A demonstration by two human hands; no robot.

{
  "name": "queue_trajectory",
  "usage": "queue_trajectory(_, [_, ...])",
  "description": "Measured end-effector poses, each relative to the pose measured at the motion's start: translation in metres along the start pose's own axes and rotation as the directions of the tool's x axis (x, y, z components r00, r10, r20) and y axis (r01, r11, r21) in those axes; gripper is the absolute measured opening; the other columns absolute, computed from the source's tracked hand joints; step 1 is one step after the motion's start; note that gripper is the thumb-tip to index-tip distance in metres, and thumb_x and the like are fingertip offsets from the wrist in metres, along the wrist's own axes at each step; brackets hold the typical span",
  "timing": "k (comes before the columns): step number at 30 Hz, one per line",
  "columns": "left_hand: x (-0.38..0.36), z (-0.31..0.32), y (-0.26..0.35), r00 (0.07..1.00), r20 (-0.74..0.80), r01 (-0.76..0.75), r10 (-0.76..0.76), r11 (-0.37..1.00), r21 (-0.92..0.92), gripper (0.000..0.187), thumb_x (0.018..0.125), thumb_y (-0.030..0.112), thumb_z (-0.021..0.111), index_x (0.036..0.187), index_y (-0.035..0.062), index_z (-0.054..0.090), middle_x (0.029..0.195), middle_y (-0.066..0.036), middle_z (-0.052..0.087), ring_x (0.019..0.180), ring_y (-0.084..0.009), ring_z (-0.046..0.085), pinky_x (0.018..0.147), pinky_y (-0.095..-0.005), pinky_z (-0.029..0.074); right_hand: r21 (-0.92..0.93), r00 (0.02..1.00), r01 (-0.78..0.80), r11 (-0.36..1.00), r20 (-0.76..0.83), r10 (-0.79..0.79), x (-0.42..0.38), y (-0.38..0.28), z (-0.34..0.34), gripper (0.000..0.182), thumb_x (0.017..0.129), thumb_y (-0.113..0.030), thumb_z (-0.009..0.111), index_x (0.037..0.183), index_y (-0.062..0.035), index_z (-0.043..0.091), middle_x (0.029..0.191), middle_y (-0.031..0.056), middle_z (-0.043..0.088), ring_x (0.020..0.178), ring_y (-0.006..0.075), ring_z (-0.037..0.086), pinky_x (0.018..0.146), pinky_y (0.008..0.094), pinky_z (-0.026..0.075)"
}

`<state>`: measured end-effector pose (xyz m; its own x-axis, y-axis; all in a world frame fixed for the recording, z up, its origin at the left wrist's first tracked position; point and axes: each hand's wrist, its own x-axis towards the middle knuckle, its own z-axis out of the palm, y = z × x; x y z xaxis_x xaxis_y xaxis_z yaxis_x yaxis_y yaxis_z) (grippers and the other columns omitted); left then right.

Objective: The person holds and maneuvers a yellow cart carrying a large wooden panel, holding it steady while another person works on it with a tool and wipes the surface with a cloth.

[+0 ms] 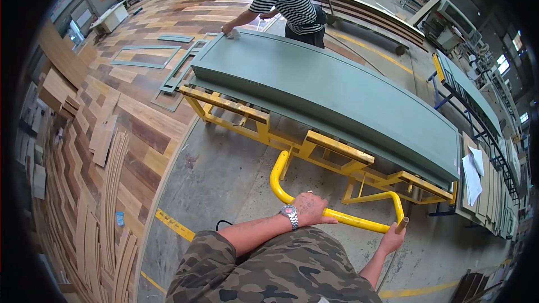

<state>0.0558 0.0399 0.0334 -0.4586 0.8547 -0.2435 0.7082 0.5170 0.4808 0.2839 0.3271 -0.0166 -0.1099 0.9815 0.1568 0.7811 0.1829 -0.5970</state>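
A bent yellow tubular handle sticks out toward me from a yellow trolley frame. My left hand, with a watch on its wrist, is closed over the left part of the handle's crossbar. My right hand is closed at the bar's right corner, and a short brown rod-like piece juts up from that grip. The frame carries a long grey-green door panel with a raised rim, lying flat on a second green panel edge beneath it. The fingertips under the bar are hidden.
Across the panel, a person in a striped shirt rests a hand on its far left corner. Green frames and wood strips lie on the patterned wood floor at left. White papers sit on stacked boards at right.
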Motion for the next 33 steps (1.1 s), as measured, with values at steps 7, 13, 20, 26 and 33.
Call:
queue_trajectory(7, [0.0008,0.0026,-0.0002,1.0,-0.018,-0.004,0.005,1.0,0.016,0.086,0.087,0.089,0.057,0.09,0.0063,0.08,0.08,-0.016,0.076,0.081,-0.0355,0.076,0.074,-0.0477,0.061,0.004,1.0,0.008,1.0,-0.001,-0.008,-0.0004,0.0002,-0.0001,0.042,0.099,-0.031,0.069,0.132,-0.0058,0.07,0.107,0.0204,0.078,0.098,0.0414,0.074,0.087,0.0491,0.056])
queue_trajectory(13, [0.0021,0.0037,-0.001,1.0,-0.004,-0.003,0.003,1.0,0.02,0.086,0.087,0.089,0.057,0.091,0.0066,0.08,0.081,-0.016,0.076,0.082,-0.0344,0.076,0.075,-0.0476,0.061,0.004,1.0,0.009,1.0,0.001,-0.009,0.0007,0.001,0.0006,0.042,0.099,-0.03,0.068,0.133,-0.0055,0.07,0.107,0.0203,0.078,0.097,0.0404,0.075,0.087,0.0488,0.056])
queue_trajectory(20, [0.0018,0.0034,-0.0007,1.0,-0.004,0.003,-0.003,1.0,0.012,0.086,0.087,0.089,0.057,0.091,0.0064,0.08,0.083,-0.016,0.076,0.085,-0.0355,0.076,0.077,-0.0473,0.061,0.005,1.0,0.002,1.0,0.001,-0.002,-0.0011,-0.0009,-0.0005,0.041,0.1,-0.03,0.068,0.133,-0.0057,0.07,0.107,0.0194,0.078,0.097,0.0395,0.075,0.088,0.0481,0.057])
queue_trajectory(26, [0.0014,0.006,-0.0015,1.0,-0.026,0.002,-0.001,1.0,0.01,0.085,0.087,0.089,0.057,0.092,0.0066,0.08,0.082,-0.016,0.076,0.085,-0.0354,0.076,0.076,-0.0473,0.061,0.01,1.0,-0.01,1.0,-0.002,0.01,-0.0021,-0.0031,-0.0013,0.042,0.1,-0.03,0.068,0.134,-0.0056,0.07,0.107,0.019,0.078,0.097,0.038,0.075,0.088,0.0468,0.057])
queue_trajectory(33, [0.0016,0.0052,-0.0019,1.0,-0.021,0.002,-0.002,1.0,0.005,0.084,0.087,0.088,0.058,0.092,0.0064,0.08,0.081,-0.016,0.075,0.082,-0.0353,0.076,0.074,-0.0472,0.061,0.017,1.0,-0.021,1.0,0.0,0.021,-0.004,-0.0072,-0.0025,0.042,0.1,-0.029,0.068,0.134,-0.005,0.07,0.109,0.0185,0.078,0.097,0.0366,0.075,0.089,0.0459,0.057])
